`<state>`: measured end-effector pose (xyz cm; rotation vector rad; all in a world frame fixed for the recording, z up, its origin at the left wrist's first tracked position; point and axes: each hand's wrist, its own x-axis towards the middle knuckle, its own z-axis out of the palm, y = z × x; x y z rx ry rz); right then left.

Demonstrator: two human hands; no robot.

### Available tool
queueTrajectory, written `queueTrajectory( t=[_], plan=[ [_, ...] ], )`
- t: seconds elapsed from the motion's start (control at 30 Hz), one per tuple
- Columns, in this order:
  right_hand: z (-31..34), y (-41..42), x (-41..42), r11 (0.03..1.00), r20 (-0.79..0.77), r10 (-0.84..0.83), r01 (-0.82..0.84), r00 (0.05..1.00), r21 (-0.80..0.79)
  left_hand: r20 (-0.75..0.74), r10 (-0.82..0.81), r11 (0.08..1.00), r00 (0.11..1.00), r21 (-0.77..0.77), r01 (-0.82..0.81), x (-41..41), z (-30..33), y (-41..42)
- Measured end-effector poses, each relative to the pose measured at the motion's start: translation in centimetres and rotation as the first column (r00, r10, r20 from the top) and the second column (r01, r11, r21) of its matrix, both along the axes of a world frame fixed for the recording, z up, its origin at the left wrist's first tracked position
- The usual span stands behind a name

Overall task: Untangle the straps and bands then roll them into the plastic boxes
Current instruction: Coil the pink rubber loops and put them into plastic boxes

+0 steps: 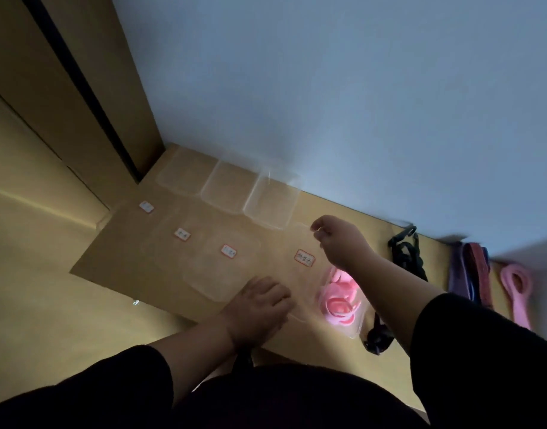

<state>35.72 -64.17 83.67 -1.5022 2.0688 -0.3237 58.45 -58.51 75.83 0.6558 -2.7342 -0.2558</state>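
Two hands work over a tan table (297, 345) set against a pale wall (328, 88). Three clear plastic boxes (270, 201) stand in a row along the wall edge, all without lids. Nearer the person, clear lids (225, 270) with red-bordered labels lie flat on the table. At the near right, a fourth clear box (357, 328) contains a rolled pink band (338, 301); its labelled lid (303, 274) is tilted over it, far edge raised. The right hand (340, 239) pinches the far corner of this lid between thumb and fingertips. The left hand (259, 305) rests at the lid's near left edge, fingers curled downward; whether it grips the lid or only presses on it cannot be determined. Right of the box, a tangle of black straps (405, 252) lies by the wall, with a further black piece (376, 335) at the table's near edge. Farther right lie purple and dark red bands (470, 267), then a loose pink band (516, 289).
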Motion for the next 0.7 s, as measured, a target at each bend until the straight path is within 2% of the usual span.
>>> queueTrajectory(
  t=[0.1,0.2,0.4,0.57,0.7],
  plan=[
    [0.4,1.6,-2.7,0.999,-0.022,-0.039,0.039,0.999,-0.014,-0.032,-0.138,0.990,0.990,-0.036,0.137,-2.6,1.1,-0.3],
    [0.2,3.2,-5.2,0.998,-0.040,-0.063,0.062,0.997,-0.009,0.016,-0.242,0.969,0.970,-0.047,0.242,-5.4,1.6,-0.3],
    [-1.0,5.4,-8.1,0.999,-0.123,0.018,-0.013,0.992,0.039,0.207,-0.266,0.961,0.942,-0.019,0.275,-9.4,1.7,0.5],
    [-2.5,6.6,-8.5,0.985,-0.330,0.159,-0.129,0.931,0.110,0.205,-0.309,0.950,0.929,0.024,0.311,-11.3,0.7,0.9],
    [-3.8,6.9,-8.0,0.970,-0.343,0.242,-0.214,0.908,0.116,0.221,-0.303,0.952,0.927,0.039,0.302,-11.7,0.0,1.1]
  ],
)
